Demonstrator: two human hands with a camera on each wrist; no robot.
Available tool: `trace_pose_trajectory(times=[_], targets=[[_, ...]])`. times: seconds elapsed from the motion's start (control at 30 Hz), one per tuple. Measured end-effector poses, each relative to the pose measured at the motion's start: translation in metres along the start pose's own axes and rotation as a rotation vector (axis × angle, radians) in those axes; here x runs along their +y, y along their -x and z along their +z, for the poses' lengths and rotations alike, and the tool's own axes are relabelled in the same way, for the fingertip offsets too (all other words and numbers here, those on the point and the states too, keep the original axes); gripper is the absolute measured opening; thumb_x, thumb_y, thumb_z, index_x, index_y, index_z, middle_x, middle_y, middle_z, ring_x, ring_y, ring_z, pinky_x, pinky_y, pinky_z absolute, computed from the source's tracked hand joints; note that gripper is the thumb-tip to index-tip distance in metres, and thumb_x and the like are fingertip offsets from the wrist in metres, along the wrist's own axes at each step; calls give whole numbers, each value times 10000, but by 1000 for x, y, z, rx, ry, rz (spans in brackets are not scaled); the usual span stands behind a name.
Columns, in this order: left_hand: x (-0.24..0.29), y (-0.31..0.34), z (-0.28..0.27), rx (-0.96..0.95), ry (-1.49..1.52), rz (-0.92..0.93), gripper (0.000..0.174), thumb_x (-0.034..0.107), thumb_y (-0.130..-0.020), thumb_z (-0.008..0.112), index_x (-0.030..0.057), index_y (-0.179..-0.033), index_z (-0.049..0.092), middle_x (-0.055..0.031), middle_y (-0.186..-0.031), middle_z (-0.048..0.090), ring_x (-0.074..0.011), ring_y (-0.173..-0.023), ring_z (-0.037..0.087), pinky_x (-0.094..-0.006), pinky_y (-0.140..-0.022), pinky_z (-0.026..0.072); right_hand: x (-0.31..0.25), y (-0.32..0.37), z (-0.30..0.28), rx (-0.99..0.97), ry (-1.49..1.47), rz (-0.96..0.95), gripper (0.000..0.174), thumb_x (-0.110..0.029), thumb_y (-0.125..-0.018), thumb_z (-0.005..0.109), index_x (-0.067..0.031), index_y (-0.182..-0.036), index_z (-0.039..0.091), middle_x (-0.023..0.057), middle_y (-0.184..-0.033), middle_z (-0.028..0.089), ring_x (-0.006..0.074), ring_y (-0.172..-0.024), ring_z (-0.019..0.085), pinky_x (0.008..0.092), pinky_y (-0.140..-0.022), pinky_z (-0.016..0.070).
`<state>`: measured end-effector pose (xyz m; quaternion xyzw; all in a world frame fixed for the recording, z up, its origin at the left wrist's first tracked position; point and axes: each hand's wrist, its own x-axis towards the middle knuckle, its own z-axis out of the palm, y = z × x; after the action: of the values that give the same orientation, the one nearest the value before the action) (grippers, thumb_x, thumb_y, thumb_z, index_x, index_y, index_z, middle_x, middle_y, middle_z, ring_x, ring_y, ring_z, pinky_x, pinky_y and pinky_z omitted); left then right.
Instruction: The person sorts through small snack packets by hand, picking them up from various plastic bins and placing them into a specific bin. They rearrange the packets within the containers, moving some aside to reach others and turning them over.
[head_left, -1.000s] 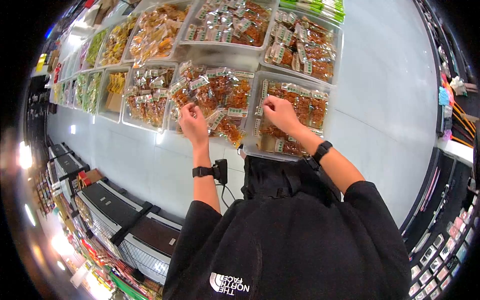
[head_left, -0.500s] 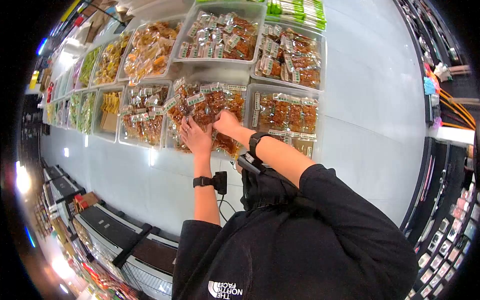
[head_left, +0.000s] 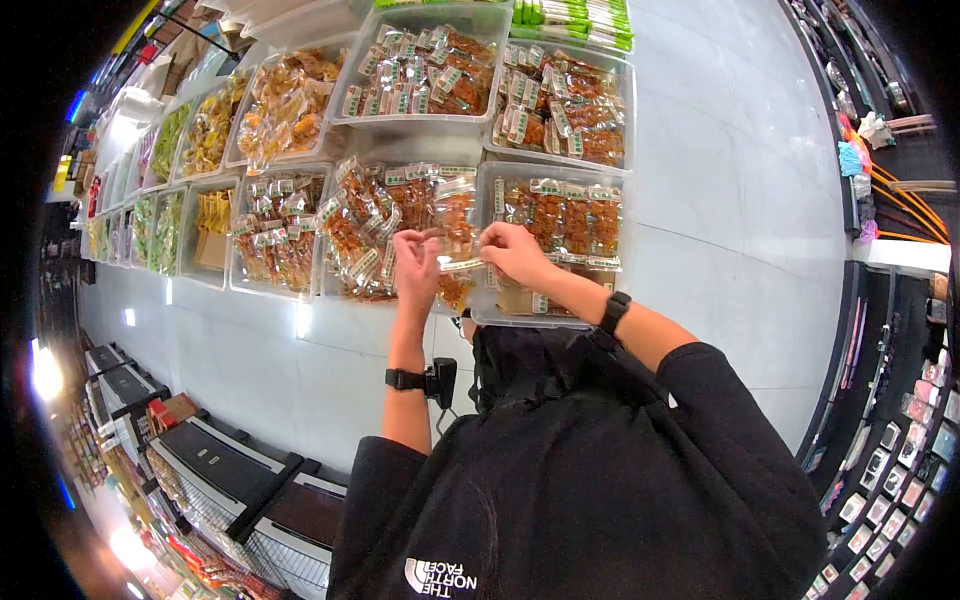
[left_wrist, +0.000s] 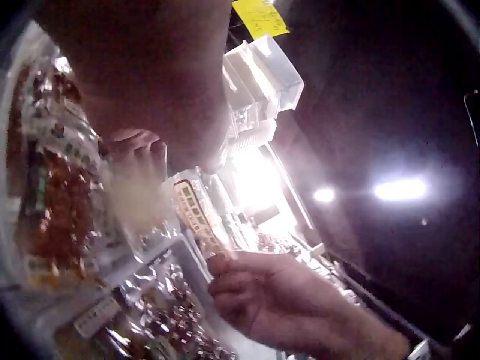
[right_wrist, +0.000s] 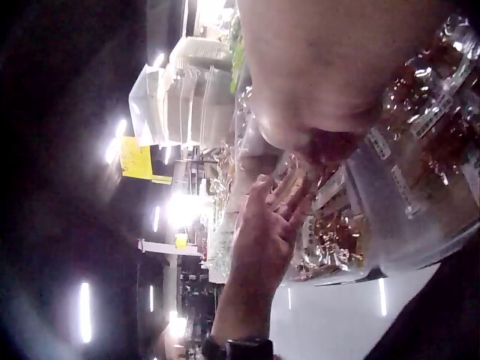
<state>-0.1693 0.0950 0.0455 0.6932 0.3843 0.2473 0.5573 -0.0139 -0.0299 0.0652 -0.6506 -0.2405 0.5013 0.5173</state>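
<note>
A clear plastic snack packet (head_left: 457, 222) with reddish-brown contents and a pale label strip is stretched between my two hands, above the near middle tub. My right hand (head_left: 517, 252) pinches its labelled end; in the left wrist view that label (left_wrist: 196, 214) runs up from the right fingertips. At the packet's left side, my left hand (head_left: 416, 268) holds the edge between thumb and fingers, as the right wrist view also shows of the left hand (right_wrist: 262, 232). Similar packets (head_left: 355, 220) lie piled in the tub below, partly hidden by the hands.
To the right stands a tub (head_left: 622, 225) with packets in rows. Behind are more tubs of brown packets (head_left: 425, 75) and green-wrapped sticks (head_left: 575, 22). Tubs of yellowish packets (head_left: 292, 105) extend leftward. Black-topped counters (head_left: 215, 420) stand at the lower left.
My right hand moved from the right tub to the middle pile, then back rightward with a packet's end. My left hand rose slightly and shifted right to the packet's other side.
</note>
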Motion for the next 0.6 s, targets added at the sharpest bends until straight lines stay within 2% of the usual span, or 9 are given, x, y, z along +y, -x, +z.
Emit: trace_pose_trajectory(times=[0.07,0.13,0.2,0.23,0.37,0.47,0.5,0.53,0.6], targets=[[34,11,26,-104,433,-93,313,79,-852,625,68,-1086,419,-87,-1049,542,-116,-849,554,-251,-739,464,15,10,-14,33,-1,-62,100,-38,-795,579,4,-885,570,45,-720,576,94,-666,555,263,-572,444],[35,11,35,-207,455,-155,388,-7,-808,624,73,-1124,413,-71,-1115,517,-91,-882,544,-249,-749,462,20,23,-27,65,-3,-124,100,-50,-810,577,2,-893,560,45,-738,574,100,-657,553,264,-568,444],[37,13,41,-493,429,-225,455,-24,-796,619,66,-1177,388,-86,-1173,484,-98,-922,542,-242,-749,462,22,33,-39,-58,-189,-37,118,-50,-821,572,-2,-927,551,36,-775,573,103,-668,546,253,-580,443],[39,16,49,-503,450,-131,490,-8,-789,631,73,-1213,398,-48,-1126,506,-128,-994,527,-274,-862,448,25,33,-43,-79,-113,-81,124,-69,-869,571,-17,-969,521,-4,-784,547,95,-663,523,244,-583,444],[43,20,55,-689,395,-176,557,-37,-771,625,57,-1262,379,-48,-1173,483,-149,-1070,498,-280,-889,454,8,39,-56,163,-431,142,229,-215,-913,605,-45,-1064,576,-16,-890,575,72,-776,533,224,-609,447],[56,29,57,-763,330,-111,611,-51,-761,621,53,-1299,354,-58,-1216,459,-150,-1102,488,-274,-874,470,5,33,-75,156,-451,105,218,-243,-904,611,-51,-1007,625,1,-892,642,85,-758,583,242,-607,460],[61,30,58,-775,289,-47,656,-68,-756,607,64,-1335,328,-77,-1256,434,-145,-1091,495,-265,-842,486,6,28,-79,232,-246,153,183,-235,-914,595,-68,-967,648,-27,-877,643,68,-730,575,243,-600,457],[67,33,59,-782,288,-51,656,-68,-756,607,64,-1335,328,-77,-1256,434,-145,-1091,495,-265,-842,486,11,25,-82,238,-250,156,183,-235,-914,595,-68,-967,648,-27,-877,643,68,-730,575,243,-600,457],[77,37,59,-747,464,-239,593,-78,-769,587,79,-1293,357,-94,-1205,480,-129,-1009,535,-257,-820,491,18,22,-86,175,-353,52,169,-214,-915,590,-59,-942,651,-16,-868,648,62,-719,567,246,-602,455]])
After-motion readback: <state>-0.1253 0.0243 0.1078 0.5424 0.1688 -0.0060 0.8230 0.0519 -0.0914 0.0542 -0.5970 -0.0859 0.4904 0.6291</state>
